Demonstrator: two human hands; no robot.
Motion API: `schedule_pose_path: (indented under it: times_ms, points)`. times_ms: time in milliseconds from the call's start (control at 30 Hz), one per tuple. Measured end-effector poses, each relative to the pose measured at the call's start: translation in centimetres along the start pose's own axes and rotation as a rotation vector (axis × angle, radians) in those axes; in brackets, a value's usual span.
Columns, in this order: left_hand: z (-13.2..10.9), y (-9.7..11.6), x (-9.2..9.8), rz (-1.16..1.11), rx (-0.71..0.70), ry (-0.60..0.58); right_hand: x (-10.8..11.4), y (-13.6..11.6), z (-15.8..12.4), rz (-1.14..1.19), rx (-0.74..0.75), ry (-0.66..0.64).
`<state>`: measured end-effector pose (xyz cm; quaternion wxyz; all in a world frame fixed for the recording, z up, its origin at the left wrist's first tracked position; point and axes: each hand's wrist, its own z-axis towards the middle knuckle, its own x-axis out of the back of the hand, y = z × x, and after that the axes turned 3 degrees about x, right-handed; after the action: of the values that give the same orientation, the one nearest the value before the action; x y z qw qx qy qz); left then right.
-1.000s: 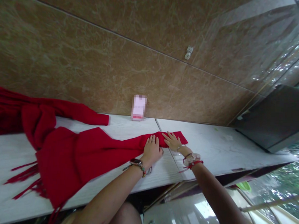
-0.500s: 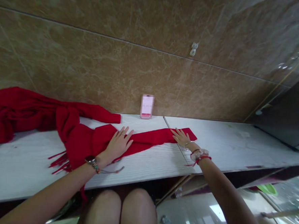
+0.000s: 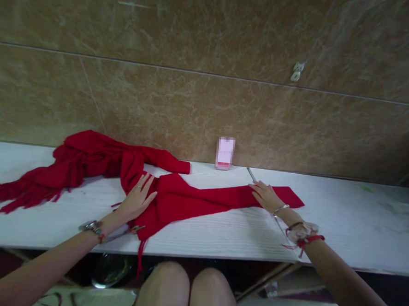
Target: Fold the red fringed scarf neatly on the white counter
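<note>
A red fringed scarf (image 3: 174, 202) lies spread along the white tabletop, bunched at the left, with two narrow sleeve-like strips reaching right. My left hand (image 3: 137, 202) rests flat on the wider part, fingers stretched out and slightly spread, covering a bit of the cloth. Farther right, my right hand (image 3: 266, 197) lies palm down across the longer strip near its end, fingers extended. Neither hand grips the fabric. Fringe trails toward the far left, and a few strands hang over the front edge of the table.
Against the brown marbled wall (image 3: 179, 110) stands a phone (image 3: 225, 153) with a pink, blurred screen. A small white cat-shaped hook (image 3: 297, 72) is fixed to the wall. Under the white table (image 3: 213, 236) are my knees (image 3: 168, 289) and a round glassy object (image 3: 112, 269).
My left hand has slid left across the scarf, away from the phone. My right hand stays near the strip's end. The view has turned left, showing more of the bunched cloth.
</note>
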<state>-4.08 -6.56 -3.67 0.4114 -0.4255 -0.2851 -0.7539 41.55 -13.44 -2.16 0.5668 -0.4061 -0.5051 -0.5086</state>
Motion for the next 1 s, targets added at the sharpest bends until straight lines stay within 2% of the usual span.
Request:
schedule_pose_path:
  times_ms: [133, 233, 300, 500, 667, 733, 800, 900, 1000]
  points:
    - [-1.2, -1.6, -0.3, 0.063, -0.066, -0.189, 1.0, -4.8, 3.0, 0.077, 0.229, -0.067]
    - [-1.1, -2.6, -0.2, 0.088, -0.104, -0.266, 0.5, -6.5, 4.6, 0.096, 0.299, -0.125]
    - [-1.0, -3.2, 0.1, 0.093, -0.138, -0.297, -0.3, -6.1, 5.1, 0.122, 0.279, -0.161]
    - [-0.6, -5.4, 1.1, 0.134, -0.199, -0.33, -2.1, -2.7, 4.1, 0.13, 0.164, -0.203]
    - [0.6, -9.6, 2.8, 0.208, -0.099, -0.328, -2.4, -1.7, 3.1, 0.1, 0.122, -0.165]
    - [0.8, -10.3, 3.4, 0.218, -0.082, -0.278, -2.6, -1.6, 3.0, 0.094, 0.104, -0.138]
    - [0.7, -9.6, 3.5, 0.199, -0.089, -0.22, -2.8, -1.6, 3.0, 0.094, 0.09, -0.103]
    - [-0.1, -6.7, 2.8, 0.142, -0.1, -0.18, -3.0, -1.5, 2.9, 0.099, 0.077, -0.08]
    - [-1.1, -4.6, 1.7, 0.125, -0.049, -0.225, -3.1, -1.2, 2.8, 0.103, 0.071, -0.078]
